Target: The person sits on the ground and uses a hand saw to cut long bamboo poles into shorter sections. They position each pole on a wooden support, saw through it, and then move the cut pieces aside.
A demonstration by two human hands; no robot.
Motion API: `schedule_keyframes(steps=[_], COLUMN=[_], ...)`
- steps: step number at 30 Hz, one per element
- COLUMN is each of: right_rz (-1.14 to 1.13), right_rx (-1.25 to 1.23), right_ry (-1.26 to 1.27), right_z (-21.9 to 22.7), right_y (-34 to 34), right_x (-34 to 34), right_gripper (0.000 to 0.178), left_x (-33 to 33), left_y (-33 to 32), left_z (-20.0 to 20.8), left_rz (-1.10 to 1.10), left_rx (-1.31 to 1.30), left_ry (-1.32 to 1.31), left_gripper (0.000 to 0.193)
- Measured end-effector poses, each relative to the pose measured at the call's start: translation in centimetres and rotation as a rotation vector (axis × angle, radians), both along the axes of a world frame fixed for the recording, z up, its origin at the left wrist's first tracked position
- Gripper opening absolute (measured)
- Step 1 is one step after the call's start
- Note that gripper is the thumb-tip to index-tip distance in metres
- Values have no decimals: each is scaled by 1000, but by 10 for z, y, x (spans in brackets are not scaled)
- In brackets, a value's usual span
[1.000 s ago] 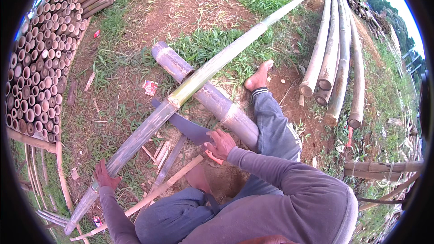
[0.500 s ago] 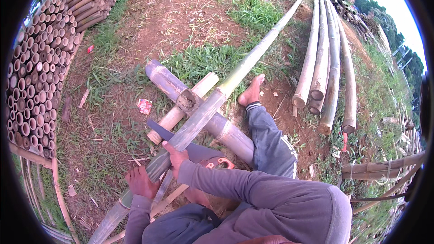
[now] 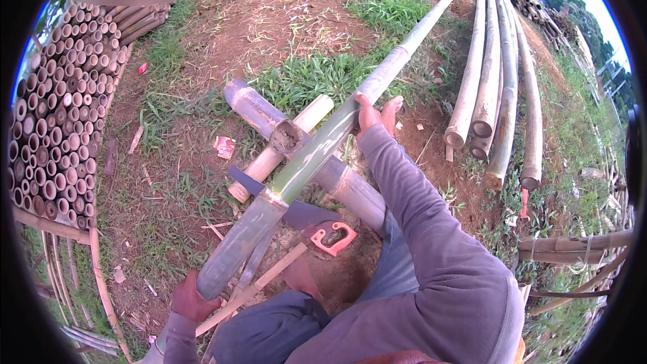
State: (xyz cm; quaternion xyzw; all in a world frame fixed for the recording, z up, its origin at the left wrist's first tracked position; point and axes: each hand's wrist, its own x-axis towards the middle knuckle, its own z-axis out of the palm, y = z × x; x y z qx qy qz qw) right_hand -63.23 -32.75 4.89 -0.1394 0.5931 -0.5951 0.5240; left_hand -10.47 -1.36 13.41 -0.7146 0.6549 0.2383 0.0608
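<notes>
A long green-grey bamboo pole [image 3: 317,152] runs from the lower left to the far upper right, lying across a thick bamboo log [image 3: 354,195] and a paler crosspiece [image 3: 259,168]. My left hand [image 3: 194,296] is closed around its near stretch at the lower left. Farther along, my right hand [image 3: 368,117] grips the pole from its right side, thumb on top and other fingers partly hidden. Beneath the pole lies a handsaw [image 3: 306,219] with an orange handle, its blade partly covered; neither hand touches it.
Stacked cut bamboo [image 3: 57,121] stands at the left behind a bamboo rail [image 3: 108,296]. Several long poles [image 3: 502,94] lie at the right. A red wrapper [image 3: 224,147] is on the grass. My bare foot is beside my right hand.
The pole has slid toward the lower left, bringing a bright green stretch over the supports. My right hand has moved far up along it; my left hand is lower and nearer.
</notes>
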Motion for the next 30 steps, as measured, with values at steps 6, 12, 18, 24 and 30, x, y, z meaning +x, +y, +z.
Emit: schedule_keyframes(steps=[6, 12, 18, 24, 30], right_rz=[349, 1074, 1062, 955, 1014], right_rx=[-268, -312, -426, -350, -226], right_ry=[532, 648, 879, 1246, 1189], right_z=[-28, -74, -71, -101, -143], right_y=[164, 321, 293, 290, 290], right_x=[74, 118, 97, 31, 39], right_gripper=[65, 50, 42, 40, 40], left_x=[-85, -223, -259, -76, 157], left_y=[-111, -261, -299, -174, 104], left_z=[-55, -48, -77, -39, -98], left_rz=[-137, -299, -357, -526, 930], left_rx=[17, 14, -203, -361, -488], left_ry=[64, 205, 301, 72, -152], left_gripper=[78, 87, 83, 76, 86])
